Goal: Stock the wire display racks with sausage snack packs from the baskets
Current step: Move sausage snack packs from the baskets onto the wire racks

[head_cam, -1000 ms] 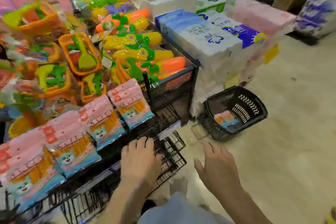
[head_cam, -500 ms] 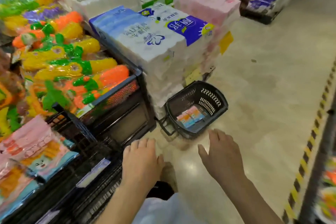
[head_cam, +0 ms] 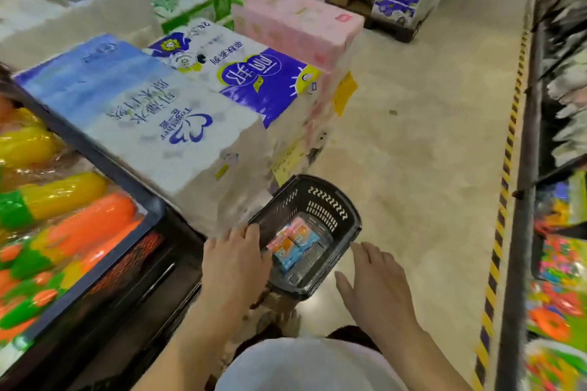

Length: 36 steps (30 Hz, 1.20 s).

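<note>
Left hand (head_cam: pixel 235 263), 7 o'clock: grip slack, fingers spread flat, nothing in it. The fingertips are over the near-left rim of the basket (head_cam: pixel 327 200); can't tell if they touch it. Right hand (head_cam: pixel 378 289), 5 o'clock: same, fingers splayed, nothing held, just beside the basket's right rim and apart from it.

Change: a second ago both your hands were at the wire rack's front edge and the basket sat well off at 2 o'clock. You've swung right since. The rack is now out of frame and the basket sits between your hands at 6 o'clock. My read is that placing is done and you're fetching.

Snack packs (head_cam: pixel 292 244): lying flat on the basket bottom, toward its left wall, just ahead of your left fingertips. Looks like only two or so are left, but the blur makes that count soft. One reach should nearly clear this basket, and your left hand is closer.

Toy bin (head_cam: pixel 63 216) is at 9 o'clock. Stacked tissue packs (head_cam: pixel 152 114) are at 10, right behind the basket. Bare floor (head_cam: pixel 428 89) is at 2, shelf (head_cam: pixel 565 124) at 3. None sits in your reach path.
</note>
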{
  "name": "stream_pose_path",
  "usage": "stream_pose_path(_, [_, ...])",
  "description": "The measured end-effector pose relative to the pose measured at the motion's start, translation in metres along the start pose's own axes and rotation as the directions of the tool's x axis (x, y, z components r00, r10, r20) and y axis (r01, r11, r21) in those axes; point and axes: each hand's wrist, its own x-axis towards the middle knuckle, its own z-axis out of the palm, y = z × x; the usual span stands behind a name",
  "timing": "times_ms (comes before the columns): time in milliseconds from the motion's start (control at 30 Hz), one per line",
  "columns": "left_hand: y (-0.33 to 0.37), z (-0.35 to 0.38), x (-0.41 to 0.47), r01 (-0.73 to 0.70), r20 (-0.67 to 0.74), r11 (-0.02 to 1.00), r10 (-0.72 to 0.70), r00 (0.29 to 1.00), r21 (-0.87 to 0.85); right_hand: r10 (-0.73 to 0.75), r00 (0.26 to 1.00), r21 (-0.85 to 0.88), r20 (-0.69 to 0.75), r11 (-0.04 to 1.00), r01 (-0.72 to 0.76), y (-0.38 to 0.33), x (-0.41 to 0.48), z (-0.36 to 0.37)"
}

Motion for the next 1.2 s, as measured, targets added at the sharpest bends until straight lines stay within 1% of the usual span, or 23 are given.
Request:
stream_pose_path(100, [0.005,0.003,0.039,0.028,0.043,1.0,-0.028,0.999,0.008,0.001,0.999,-0.004,0.04,1.0,0.0,0.004,0.051,-0.008])
stream_pose_path(233, [0.017,0.024,0.09,0.087,0.145,0.996,-0.086,0.986,-0.001,-0.039,0.992,-0.023,0.122,0.999,0.042,0.008,0.132,-0.012])
stream_pose_path(300, [0.025,0.04,0.115,0.121,0.19,0.993,-0.121,0.974,0.011,-0.077,0.983,-0.054,0.169,0.995,0.087,0.012,0.173,-0.006])
stream_pose_path(400, [0.038,0.072,0.15,0.209,0.268,0.977,-0.209,0.94,0.029,-0.145,0.958,-0.085,0.248,0.982,0.171,0.019,0.232,0.014])
stream_pose_path(533, [0.052,0.139,0.204,0.334,0.38,0.942,-0.319,0.868,0.028,-0.221,0.907,-0.112,0.357,0.954,0.277,0.032,0.306,0.061])
stream_pose_path(633, [0.056,0.206,0.249,0.342,0.437,0.939,-0.322,0.84,0.034,-0.244,0.88,-0.125,0.406,0.94,0.318,0.046,0.36,0.119])
stream_pose_path(767, [0.059,0.312,0.299,0.376,0.502,0.926,-0.327,0.801,0.003,-0.247,0.87,-0.16,0.426,0.926,0.342,0.064,0.423,0.222])
stream_pose_path(1000, [0.057,0.503,0.361,0.348,0.525,0.938,-0.301,0.796,0.01,-0.222,0.857,-0.21,0.465,0.913,0.35,0.092,0.502,0.414])
stream_pose_path(1067, [0.052,0.555,0.376,0.385,0.526,0.923,-0.328,0.785,0.0,-0.224,0.849,-0.236,0.479,0.899,0.37,0.1,0.518,0.465])
stream_pose_path(1133, [0.045,0.595,0.391,0.447,0.529,0.893,-0.356,0.77,-0.05,-0.218,0.841,-0.239,0.495,0.896,0.373,0.106,0.533,0.504])
stream_pose_path(1200, [0.035,0.638,0.405,0.561,0.536,0.817,-0.416,0.734,-0.134,-0.187,0.842,-0.216,0.505,0.918,0.334,0.109,0.548,0.541])
